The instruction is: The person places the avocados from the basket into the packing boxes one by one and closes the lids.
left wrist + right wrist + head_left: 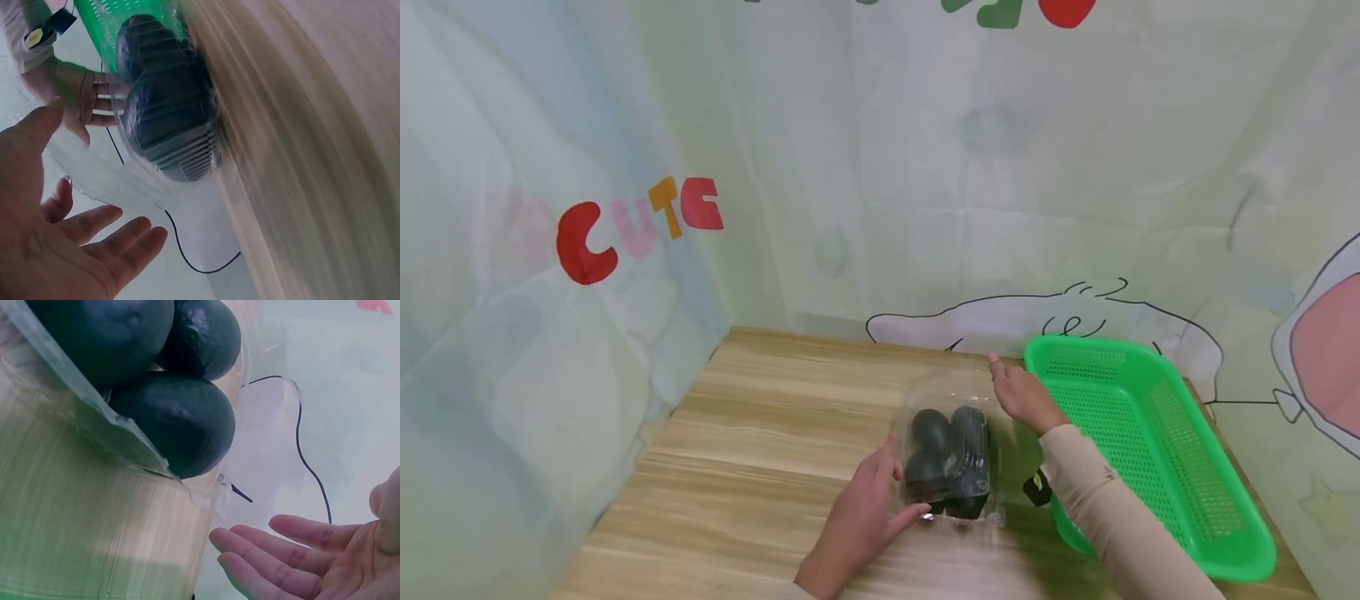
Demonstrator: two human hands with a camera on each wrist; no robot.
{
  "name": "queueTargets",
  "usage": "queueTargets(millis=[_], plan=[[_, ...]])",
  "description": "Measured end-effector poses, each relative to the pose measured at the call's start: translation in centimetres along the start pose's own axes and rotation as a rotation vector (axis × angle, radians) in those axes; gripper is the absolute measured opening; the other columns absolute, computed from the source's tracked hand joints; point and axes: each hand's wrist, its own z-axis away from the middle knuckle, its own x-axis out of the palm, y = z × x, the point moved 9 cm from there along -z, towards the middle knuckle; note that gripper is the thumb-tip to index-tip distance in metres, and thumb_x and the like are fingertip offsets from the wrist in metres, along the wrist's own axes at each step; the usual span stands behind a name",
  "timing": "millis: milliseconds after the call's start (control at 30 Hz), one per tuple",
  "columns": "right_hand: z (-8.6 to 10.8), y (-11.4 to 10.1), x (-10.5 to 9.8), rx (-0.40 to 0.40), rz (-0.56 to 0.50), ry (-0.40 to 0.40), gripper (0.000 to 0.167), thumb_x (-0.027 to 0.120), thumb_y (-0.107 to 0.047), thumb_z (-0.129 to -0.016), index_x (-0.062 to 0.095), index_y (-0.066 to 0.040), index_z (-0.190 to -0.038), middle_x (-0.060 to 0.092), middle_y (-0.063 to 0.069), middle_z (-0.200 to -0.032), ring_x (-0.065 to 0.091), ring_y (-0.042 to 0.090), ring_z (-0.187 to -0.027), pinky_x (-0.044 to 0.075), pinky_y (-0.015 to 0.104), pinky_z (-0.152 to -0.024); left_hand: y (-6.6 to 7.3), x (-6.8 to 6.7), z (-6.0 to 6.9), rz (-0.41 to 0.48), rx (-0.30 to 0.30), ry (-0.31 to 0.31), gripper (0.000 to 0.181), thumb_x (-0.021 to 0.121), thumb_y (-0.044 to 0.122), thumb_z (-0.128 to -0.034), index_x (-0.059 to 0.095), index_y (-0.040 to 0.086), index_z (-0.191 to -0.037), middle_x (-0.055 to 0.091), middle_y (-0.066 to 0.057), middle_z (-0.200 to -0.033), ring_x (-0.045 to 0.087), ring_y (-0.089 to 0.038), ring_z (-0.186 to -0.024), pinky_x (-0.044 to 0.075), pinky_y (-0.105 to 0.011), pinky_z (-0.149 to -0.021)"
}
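A clear plastic clamshell box [951, 385] stands on the table, holding several dark, smooth, egg-shaped fruits [932, 432] that look like avocados. These fruits [178, 422] fill much of the right wrist view. At the box's near left side is my left hand [865, 512], thumb toward its front edge; in the left wrist view its fingers [134, 253] are spread and relaxed beside the clear plastic. My right hand [1026, 396] is at the far right of the box, its fingers [281, 550] extended. Whether either hand touches the plastic is hard to tell.
A green perforated plastic basket [1138, 417] lies to the right, partly behind my right forearm. The wooden table [760, 433] ends at a printed cloth backdrop [880, 192] at the back and on the left.
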Motion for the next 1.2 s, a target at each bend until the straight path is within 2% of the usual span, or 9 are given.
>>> queueTargets(millis=[67,133,233,333,433,767,900,1033,1200], plan=[[0.0,0.1,-0.1,0.003,-0.008,0.003,0.088,0.005,-0.057,-0.107,0.054,0.007,-0.14,0.062,0.029,-0.13,0.059,0.047,-0.12,0.045,0.058,-0.105,0.4,0.4,-0.1,-0.039,0.03,-0.006,0.087,0.084,0.048,-0.0787,0.047,-0.001,-0.141,0.062,-0.008,-0.13,0.061,-0.023,-0.117,0.058,-0.038,-0.093],[-0.1,0.2,0.0,0.007,0.006,0.001,0.077,0.011,-0.051,-0.11,0.064,0.004,-0.122,0.07,0.022,-0.101,0.067,0.036,-0.091,0.053,0.049,-0.086,0.8,0.7,-0.1,-0.072,0.057,-0.008,0.069,0.086,0.047,-0.077,0.056,0.004,-0.122,0.055,-0.015,-0.144,0.056,-0.029,-0.13,0.054,-0.042,-0.1],[-0.3,0.1,0.4,0.004,0.036,-0.017,0.053,0.026,-0.036,-0.112,0.062,-0.001,-0.094,0.056,0.007,-0.07,0.05,0.021,-0.061,0.045,0.035,-0.061,1.1,1.0,0.0,-0.114,0.086,-0.016,0.053,0.087,0.046,-0.0754,0.052,0.013,-0.099,0.049,-0.018,-0.152,0.053,-0.031,-0.134,0.05,-0.043,-0.106],[-0.5,-0.2,1.0,-0.023,0.073,-0.035,0.039,0.039,-0.02,-0.109,0.052,-0.008,-0.074,0.046,0.0,-0.063,0.04,0.014,-0.054,0.038,0.029,-0.052,1.4,1.1,0.0,-0.149,0.106,-0.015,0.052,0.087,0.046,-0.0754,0.054,0.013,-0.098,0.048,-0.016,-0.152,0.054,-0.03,-0.133,0.05,-0.041,-0.106],[-0.7,-0.2,1.6,-0.023,0.08,-0.051,0.04,0.045,-0.012,-0.105,0.045,-0.013,-0.065,0.041,-0.002,-0.059,0.038,0.012,-0.052,0.035,0.026,-0.049,1.7,1.2,0.0,-0.166,0.119,-0.009,0.051,0.087,0.045,-0.0753,0.055,0.013,-0.097,0.049,-0.015,-0.152,0.055,-0.029,-0.132,0.052,-0.039,-0.103],[-1.2,1.0,2.9,0.087,0.064,-0.099,0.033,0.05,-0.01,-0.105,0.062,-0.002,-0.076,0.051,0.002,-0.061,0.045,0.013,-0.051,0.039,0.025,-0.047,1.7,1.3,-0.2,-0.174,0.111,-0.021,0.05,0.087,0.049,-0.0749,0.055,0.015,-0.094,0.049,-0.013,-0.151,0.058,-0.027,-0.125,0.057,-0.037,-0.089],[-1.2,1.2,3.1,0.088,0.036,-0.1,0.033,0.049,-0.012,-0.106,0.063,0.0,-0.078,0.055,0.004,-0.062,0.048,0.014,-0.05,0.041,0.024,-0.047,1.7,1.4,-0.4,-0.177,0.113,-0.029,0.052,0.086,0.05,-0.0748,0.055,0.014,-0.097,0.05,-0.013,-0.15,0.058,-0.027,-0.125,0.056,-0.037,-0.094],[-1.4,1.6,3.3,0.065,0.034,-0.098,0.03,0.046,-0.007,-0.104,0.062,0.001,-0.08,0.06,0.007,-0.068,0.057,0.017,-0.054,0.048,0.025,-0.048,2.0,1.4,-0.5,-0.176,0.132,-0.022,0.065,0.086,0.051,-0.0737,0.059,0.009,-0.115,0.051,-0.013,-0.147,0.057,-0.027,-0.126,0.052,-0.037,-0.102],[-1.6,2.2,3.6,0.079,-0.032,-0.102,0.025,0.044,-0.004,-0.102,0.061,0.005,-0.087,0.063,0.012,-0.076,0.065,0.022,-0.062,0.056,0.031,-0.054,2.2,1.4,-0.5,-0.194,0.159,-0.011,0.084,0.084,0.054,-0.0736,0.055,0.006,-0.136,0.051,-0.013,-0.146,0.056,-0.027,-0.126,0.051,-0.038,-0.104]])
